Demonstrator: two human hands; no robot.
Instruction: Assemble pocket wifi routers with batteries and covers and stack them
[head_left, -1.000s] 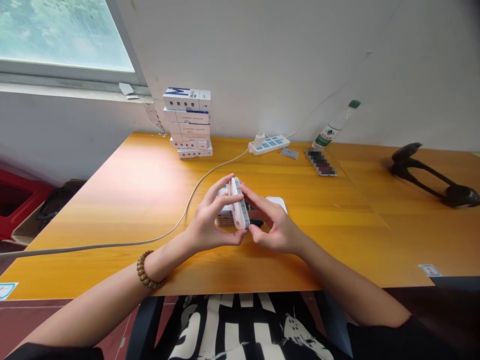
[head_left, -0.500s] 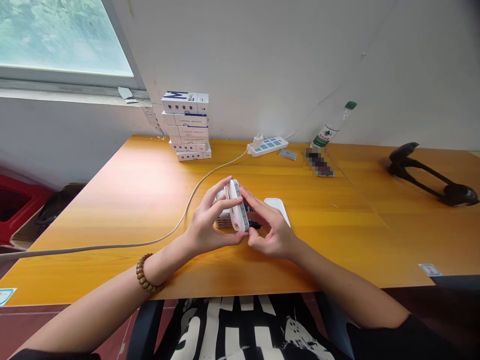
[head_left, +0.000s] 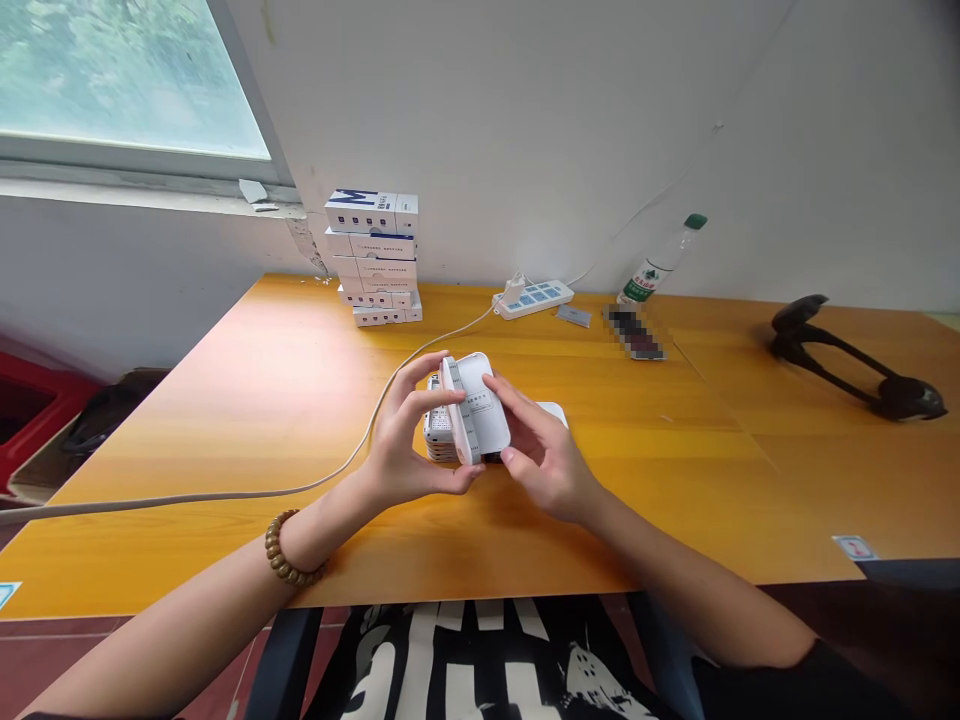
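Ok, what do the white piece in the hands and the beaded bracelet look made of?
The white piece looks like matte plastic, smooth with rounded corners, though coated card is possible. The bracelet looks like polished wood: glossy brown round beads.

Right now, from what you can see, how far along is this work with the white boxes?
Looks done: a tall stack of boxes stands by the wall. In hand: the left hand and right hand hold a white printed box above a smaller white stack. Left on the table: a flat white piece and a black item, which nobody holds. How much remains, I cannot tell.
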